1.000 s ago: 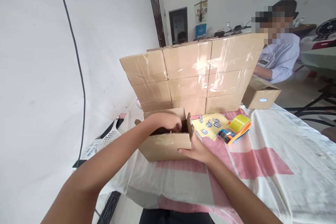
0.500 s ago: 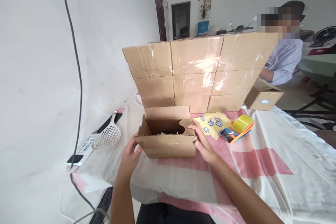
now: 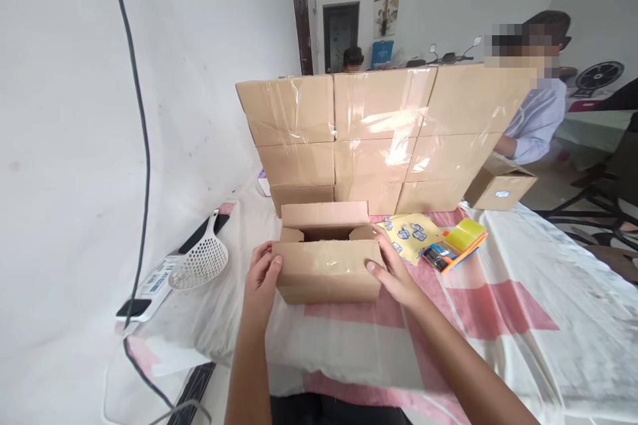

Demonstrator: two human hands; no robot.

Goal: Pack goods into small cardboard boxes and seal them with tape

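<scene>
A small brown cardboard box (image 3: 326, 282) stands on the table in front of me, its top partly open. Its short side flaps slant inward, while the back flap (image 3: 325, 214) and the front flap stand up. My left hand (image 3: 263, 269) grips the left end, thumb on the front and fingers round the side. At the right end, my right hand (image 3: 393, 269) has its thumb on the front face and its other fingers behind the edge. Only a dark gap of the box's inside shows, so its contents are hidden.
Taped cardboard boxes (image 3: 376, 103) form a wall behind. To the right lie a yellow patterned sheet (image 3: 409, 234) and a yellow-orange packet (image 3: 456, 246). A white perforated scoop (image 3: 202, 259) rests on a power strip (image 3: 149, 289) at left. A person (image 3: 541, 106) stands by another box (image 3: 501, 187).
The box's side flaps have folded inward, narrowing the opening. Both my thumbs have come onto the front face, and my left hand has closed round the left end.
</scene>
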